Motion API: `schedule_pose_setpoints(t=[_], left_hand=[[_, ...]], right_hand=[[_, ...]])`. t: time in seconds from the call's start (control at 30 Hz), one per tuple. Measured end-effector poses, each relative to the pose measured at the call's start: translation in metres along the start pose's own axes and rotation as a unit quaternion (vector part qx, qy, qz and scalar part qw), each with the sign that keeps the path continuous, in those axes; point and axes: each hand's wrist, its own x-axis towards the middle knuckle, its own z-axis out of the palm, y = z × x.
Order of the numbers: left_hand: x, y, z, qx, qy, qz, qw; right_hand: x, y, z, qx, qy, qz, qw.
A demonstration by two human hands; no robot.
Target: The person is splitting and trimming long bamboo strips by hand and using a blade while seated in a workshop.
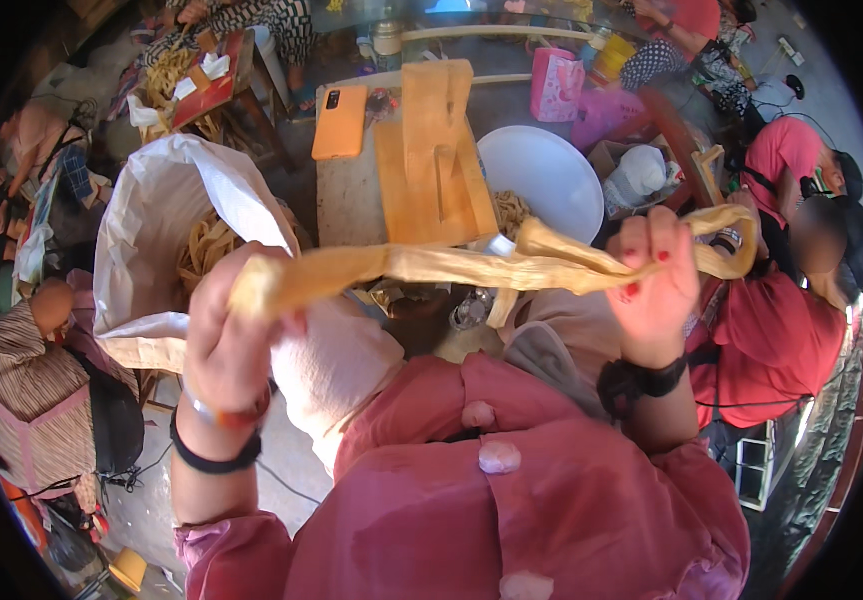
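A long tan strip of dried plant fibre [461,268] is stretched across in front of me, above my lap. My left hand [225,330] grips its left end, which is blurred. Toward the right, my right hand [656,277] pinches the strip between thumb and fingers. Past that hand, the strip's tail curls into a loop. Behind the strip, a wooden board with a raised wooden block [435,150] rests on a low worn table [349,195]. A white woven sack [191,176] beside my left hand contains more fibre strips [206,251].
An orange phone [340,122] lies on the table. A white basin [559,180] stands right of it, near a bundle of strips [510,214]. Farther right are a pink bag [557,86] and a filled box [637,184]. A co-worker in red [776,330] sits close on the right; others sit around.
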Motion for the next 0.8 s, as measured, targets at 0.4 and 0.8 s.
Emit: schedule_pose_setpoints(t=[0.4, 0.8], left_hand=[[-0.016, -0.111, 0.044, 0.169, -0.124, -0.048, 0.976], [0.006, -0.104, 0.075, -0.311, -0.093, -0.241, 0.914]], right_hand=[[0.020, 0.036, 0.033, -0.405, -0.188, 0.136, 0.884], [0.016, 0.061, 0.041, -0.192, -0.358, 0.262, 0.876]])
